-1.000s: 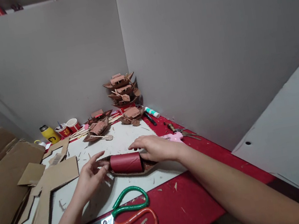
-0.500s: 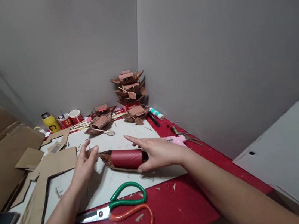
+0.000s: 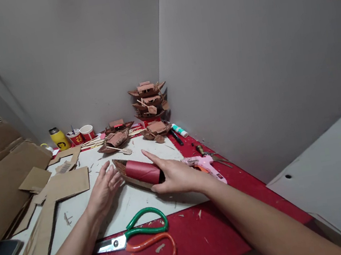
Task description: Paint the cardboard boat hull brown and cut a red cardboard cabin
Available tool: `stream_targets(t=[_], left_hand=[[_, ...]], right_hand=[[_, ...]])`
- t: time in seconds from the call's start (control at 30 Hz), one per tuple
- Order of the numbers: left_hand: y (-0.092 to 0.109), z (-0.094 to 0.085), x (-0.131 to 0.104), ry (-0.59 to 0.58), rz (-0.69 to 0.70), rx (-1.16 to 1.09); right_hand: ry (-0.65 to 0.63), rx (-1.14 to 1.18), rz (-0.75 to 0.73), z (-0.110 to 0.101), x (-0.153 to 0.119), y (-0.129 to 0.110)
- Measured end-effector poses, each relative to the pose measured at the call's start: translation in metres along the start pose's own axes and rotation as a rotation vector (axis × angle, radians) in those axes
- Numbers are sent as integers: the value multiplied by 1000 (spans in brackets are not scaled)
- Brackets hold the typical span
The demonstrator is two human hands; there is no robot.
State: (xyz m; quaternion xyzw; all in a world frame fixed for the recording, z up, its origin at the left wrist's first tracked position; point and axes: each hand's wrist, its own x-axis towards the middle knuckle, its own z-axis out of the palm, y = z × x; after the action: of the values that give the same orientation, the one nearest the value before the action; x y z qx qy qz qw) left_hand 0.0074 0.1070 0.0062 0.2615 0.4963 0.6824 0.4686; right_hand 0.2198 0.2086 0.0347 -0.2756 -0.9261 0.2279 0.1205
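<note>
A small brown model boat [image 3: 140, 183] with a smooth dark-red curved roof [image 3: 143, 171] is in front of me, its left tip raised and angled away. My right hand [image 3: 174, 174] grips its right end, thumb on the near side and the other fingers on the far side, hiding that tip. Close to the boat's left end is my left hand [image 3: 106, 185], fingers apart and holding nothing. Nearer to me lie scissors [image 3: 143, 239] with one green and one orange handle, their blades partly behind my left forearm.
Several finished model boats [image 3: 148, 100] are stacked at the back corner, with others [image 3: 116, 140] before them. Cut cardboard [image 3: 66, 185] covers the left side. A pink glue gun [image 3: 207, 164] and pliers [image 3: 219, 158] lie right. Paper cups [image 3: 87, 133] and a yellow bottle [image 3: 59, 138] stand behind.
My right hand has closed on the boat and turned it, swinging its left tip up and away from me. My left hand has shifted right, nearer to that tip.
</note>
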Motion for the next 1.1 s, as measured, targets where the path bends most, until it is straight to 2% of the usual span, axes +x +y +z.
stream_targets(t=[0.1, 0.2, 0.27, 0.37, 0.53, 0.6, 0.67, 0.83, 0.93, 1.1], left_hand=[[-4, 11, -6, -33, -41, -76], [-7, 21, -12, -52, -70, -200], [-6, 24, -15, -1, -93, -258], [-2, 23, -16, 59, -237, -272], [3, 26, -22, -54, -363, -244], [0, 30, -26, -62, -370, -176], [-5, 34, -28, -19, -348, -120], [-12, 35, -28, 39, -335, -108], [-12, 34, -28, 25, -345, -98], [-14, 33, -28, -52, -390, -74]], right_hand=[[53, 122, 56, 8, -1, -11], [45, 238, 39, 15, -5, -23], [-10, 327, 19, 17, -9, -29], [-116, 501, -14, 15, -14, -33], [-197, 718, -62, 14, -13, -27], [-166, 755, -103, 17, -11, -23], [-119, 770, -110, 20, -9, -21], [-102, 758, 22, 22, -6, -20], [-96, 785, 95, 19, -4, -20], [1, 868, 161, 20, 3, -17]])
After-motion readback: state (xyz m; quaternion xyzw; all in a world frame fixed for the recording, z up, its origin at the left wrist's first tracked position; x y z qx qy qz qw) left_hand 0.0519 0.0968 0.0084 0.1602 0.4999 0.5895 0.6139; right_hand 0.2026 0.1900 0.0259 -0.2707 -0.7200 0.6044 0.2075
